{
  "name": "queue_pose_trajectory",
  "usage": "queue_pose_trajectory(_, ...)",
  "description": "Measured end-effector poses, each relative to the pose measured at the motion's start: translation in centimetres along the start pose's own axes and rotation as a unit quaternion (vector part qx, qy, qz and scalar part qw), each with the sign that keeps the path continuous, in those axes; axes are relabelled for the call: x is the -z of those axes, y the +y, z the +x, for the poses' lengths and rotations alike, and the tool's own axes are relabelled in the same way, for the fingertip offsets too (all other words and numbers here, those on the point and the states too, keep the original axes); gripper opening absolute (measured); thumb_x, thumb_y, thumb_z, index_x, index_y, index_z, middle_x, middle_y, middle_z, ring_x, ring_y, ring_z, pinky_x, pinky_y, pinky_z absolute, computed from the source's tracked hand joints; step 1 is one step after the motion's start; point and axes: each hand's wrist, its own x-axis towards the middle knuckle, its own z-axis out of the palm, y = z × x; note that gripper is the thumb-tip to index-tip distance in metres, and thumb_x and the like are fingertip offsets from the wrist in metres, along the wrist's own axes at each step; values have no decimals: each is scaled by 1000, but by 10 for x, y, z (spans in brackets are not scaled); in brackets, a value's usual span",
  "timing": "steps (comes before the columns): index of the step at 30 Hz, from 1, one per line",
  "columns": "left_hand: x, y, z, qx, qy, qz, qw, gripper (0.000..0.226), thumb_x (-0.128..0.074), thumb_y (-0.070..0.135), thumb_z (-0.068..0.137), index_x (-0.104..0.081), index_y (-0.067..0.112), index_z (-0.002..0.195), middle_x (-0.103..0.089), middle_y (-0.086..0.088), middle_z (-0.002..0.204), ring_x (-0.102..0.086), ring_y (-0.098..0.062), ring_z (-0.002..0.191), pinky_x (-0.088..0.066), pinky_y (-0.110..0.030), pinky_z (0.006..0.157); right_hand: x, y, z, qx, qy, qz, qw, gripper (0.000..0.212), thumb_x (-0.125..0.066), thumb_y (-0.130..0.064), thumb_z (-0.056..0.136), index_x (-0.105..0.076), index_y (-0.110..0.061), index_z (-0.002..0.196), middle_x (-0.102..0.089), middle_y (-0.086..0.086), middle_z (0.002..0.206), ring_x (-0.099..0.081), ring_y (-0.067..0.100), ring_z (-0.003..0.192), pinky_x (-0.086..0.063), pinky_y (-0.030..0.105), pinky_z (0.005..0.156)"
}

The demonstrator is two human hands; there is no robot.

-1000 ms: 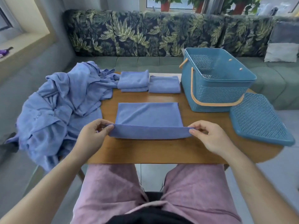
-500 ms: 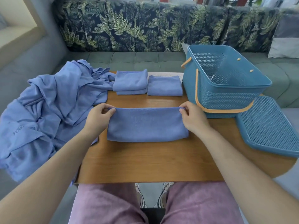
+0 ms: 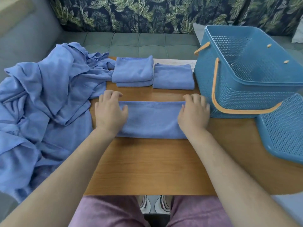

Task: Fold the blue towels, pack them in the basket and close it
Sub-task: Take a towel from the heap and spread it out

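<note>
A blue towel (image 3: 151, 119), folded into a long strip, lies across the middle of the wooden table (image 3: 147, 163). My left hand (image 3: 110, 113) rests flat on its left end and my right hand (image 3: 194, 113) rests flat on its right end, fingers spread. Behind it lie a stack of folded towels (image 3: 132, 72) and one more folded towel (image 3: 173, 77). A heap of unfolded blue towels (image 3: 44, 102) covers the table's left side. The open blue basket (image 3: 246, 89) with orange handles stands at the right, nothing visible inside. Its lid (image 3: 285, 128) lies in front of it.
A grey-green sofa seat (image 3: 139, 45) with leaf-patterned back cushions (image 3: 147, 13) runs behind the table. My knees in pink trousers (image 3: 106, 212) are under the table's near edge. Bare wood shows between the towel strip and me.
Both hands carried the towel's near edge over to the far edge, folding it in half. They let go of the pinched corners and now lie flat on the strip's ends.
</note>
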Motion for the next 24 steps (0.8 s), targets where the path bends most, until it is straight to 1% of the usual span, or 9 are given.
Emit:
queue_pose_trajectory(2, -12, 25, -15, -105, -34, -31, 993, 40, -63, 27, 83, -66, 13, 121, -62, -6, 129, -58, -29, 119, -47, -42, 95, 0, -33, -17, 73, 20, 79, 994, 36, -54, -14, 83, -66, -14, 117, -65, 7, 122, -55, 33, 121, -41, 43, 94)
queue_pose_trajectory(3, -20, 36, -22, -139, -76, -41, 987, 46, -56, 31, 86, -65, 11, 127, -61, -8, 135, -55, -29, 127, -45, -43, 101, -2, -50, -24, 105, 1, 128, 986, 42, -46, -18, 85, -66, -13, 122, -64, 8, 129, -53, 32, 129, -40, 43, 100)
queue_pose_trajectory(5, -36, 46, -34, -171, -177, -24, 969, 64, -33, 42, 91, -52, 10, 144, -49, -7, 150, -39, -27, 144, -36, -49, 114, -8, -71, -35, 129, -86, 176, 972, 56, -31, -25, 91, -58, -14, 139, -54, 6, 148, -40, 28, 144, -31, 43, 115)
queue_pose_trajectory(8, -42, 42, -39, -135, -204, -6, 969, 68, -11, 49, 96, -31, 25, 157, -26, 7, 164, -16, -17, 153, -13, -43, 125, -16, -64, -37, 99, -191, 130, 968, 60, -14, -39, 103, -33, -23, 157, -25, -5, 166, -13, 15, 155, -8, 38, 126)
queue_pose_trajectory(10, -39, 36, -38, -121, -194, 9, 973, 62, -15, 51, 101, -26, 31, 158, -17, 12, 165, -9, -13, 154, -4, -38, 125, -21, -49, -36, 102, -207, 79, 970, 56, -15, -44, 107, -22, -26, 160, -12, -8, 168, -3, 12, 156, 1, 38, 126)
queue_pose_trajectory(14, -29, 16, -32, -77, -201, 35, 976, 56, -27, 53, 105, -20, 38, 158, -7, 15, 166, 1, -12, 154, 4, -33, 124, -18, -24, -37, 71, -207, 51, 974, 60, -19, -50, 106, -16, -27, 162, -3, -5, 169, 3, 13, 156, 5, 39, 126)
queue_pose_trajectory(20, -14, -29, -13, -38, -235, 33, 971, 54, -24, 55, 104, -19, 43, 157, -4, 15, 167, 4, -12, 154, 3, -39, 125, -17, -1, -39, 54, -193, 30, 979, 62, -17, -51, 106, -15, -25, 162, -3, -1, 170, 4, 15, 156, 6, 39, 126)
queue_pose_trajectory(22, -13, -32, -12, -37, -238, 36, 970, 55, -24, 55, 104, -19, 42, 157, -5, 14, 167, 3, -12, 154, 4, -40, 125, -19, -5, -39, 54, -161, 31, 985, 59, -22, -47, 107, -25, -21, 160, -12, 3, 169, -3, 19, 156, 3, 43, 126)
queue_pose_trajectory(24, -13, -26, -17, -25, -231, 40, 972, 56, -24, 54, 104, -19, 39, 158, -6, 13, 167, 2, -12, 154, 4, -41, 125, -11, -13, -47, 58, -82, 44, 994, 52, -38, -37, 103, -46, -16, 150, -34, 9, 162, -22, 29, 152, -12, 48, 124)
